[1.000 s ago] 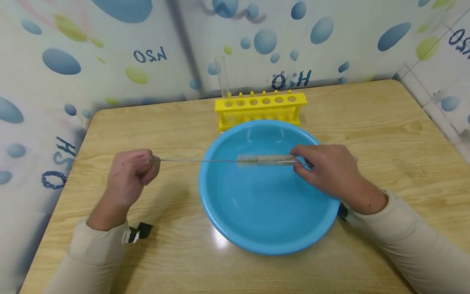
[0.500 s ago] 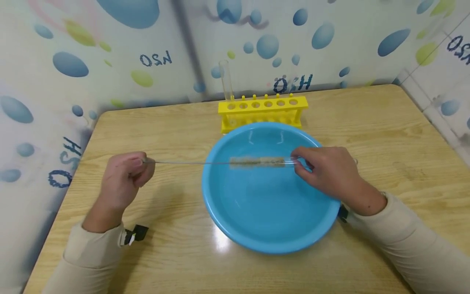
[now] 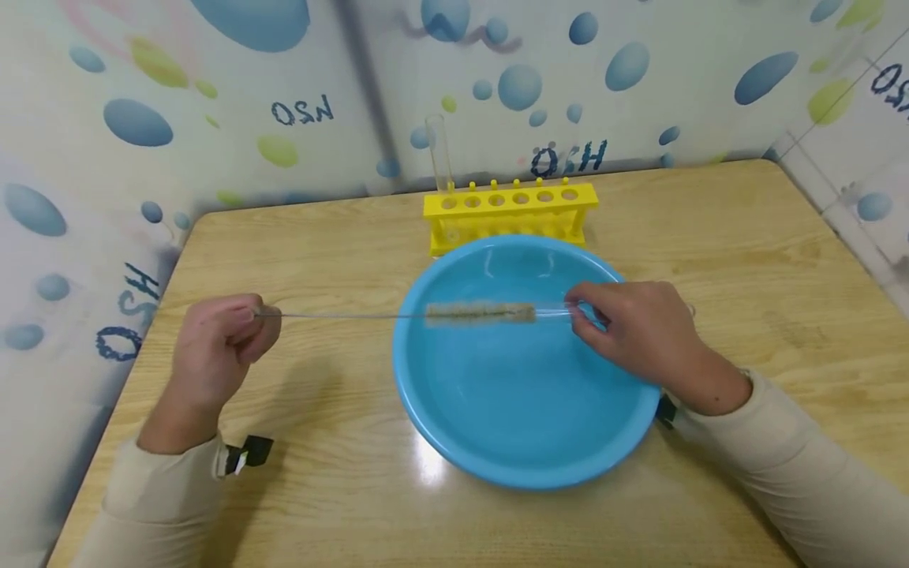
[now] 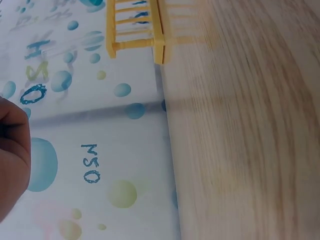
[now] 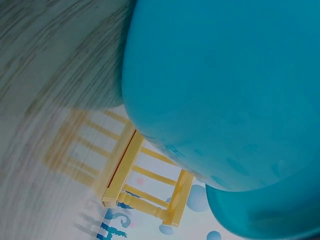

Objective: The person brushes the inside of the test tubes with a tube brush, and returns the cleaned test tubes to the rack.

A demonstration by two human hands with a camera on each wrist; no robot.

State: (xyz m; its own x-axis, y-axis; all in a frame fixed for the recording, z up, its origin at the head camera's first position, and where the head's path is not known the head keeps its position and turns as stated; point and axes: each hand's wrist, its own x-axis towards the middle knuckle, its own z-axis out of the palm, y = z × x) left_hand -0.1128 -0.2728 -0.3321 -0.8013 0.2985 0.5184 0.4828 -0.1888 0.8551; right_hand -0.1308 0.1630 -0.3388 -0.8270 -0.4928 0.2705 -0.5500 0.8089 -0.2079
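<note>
In the head view my left hand (image 3: 216, 343) pinches the wire handle end of a test tube brush (image 3: 454, 312), left of the basin. My right hand (image 3: 642, 331), over the basin's right side, holds a clear glass test tube (image 3: 552, 312) lying level between thumb and fingers. The bristles' front part appears to sit inside the tube's mouth, while the rear part is blurred and outside it. Both are above the blue basin (image 3: 525, 410). Part of my left hand (image 4: 12, 155) shows at the edge of the left wrist view; the right wrist view shows mostly the basin's outer wall (image 5: 225, 90).
Behind the basin stands a yellow test tube rack (image 3: 511, 203). Another clear test tube (image 3: 439, 154) stands upright in its leftmost hole. The wooden table (image 3: 341, 473) meets a patterned wall (image 3: 213, 102) at the back.
My left hand has moved left, drawing the brush leftward, so more clear tube shows between bristles and right hand. My right hand stays almost in place on the test tube.
</note>
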